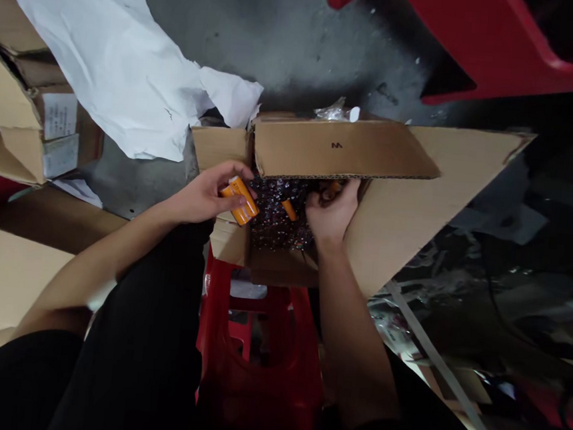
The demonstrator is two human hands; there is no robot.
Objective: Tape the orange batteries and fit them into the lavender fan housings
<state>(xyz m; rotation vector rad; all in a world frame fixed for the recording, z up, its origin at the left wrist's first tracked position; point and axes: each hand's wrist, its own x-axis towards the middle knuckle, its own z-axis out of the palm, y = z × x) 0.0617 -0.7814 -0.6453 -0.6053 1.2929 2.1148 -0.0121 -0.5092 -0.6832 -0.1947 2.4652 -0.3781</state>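
Observation:
An open cardboard box [282,266] stands in front of me, filled with small dark, shiny pieces [272,230] whose kind I cannot make out. Over the box's left edge, my left hand [212,195] grips a small orange pack [241,201] with printing on it, thumb on top. One loose orange piece [289,209] lies among the dark pieces. My right hand [333,212] reaches inside at the right, its fingers curled round something orange [333,188], partly hidden by the fingers and the box flap [342,153].
A red plastic stool [257,380] stands below the box, between my legs. White paper [128,74] spreads at the upper left, beside another cardboard box [10,104]. Red plastic furniture [457,42] is at the upper right. A large flap [407,212] sticks out to the right.

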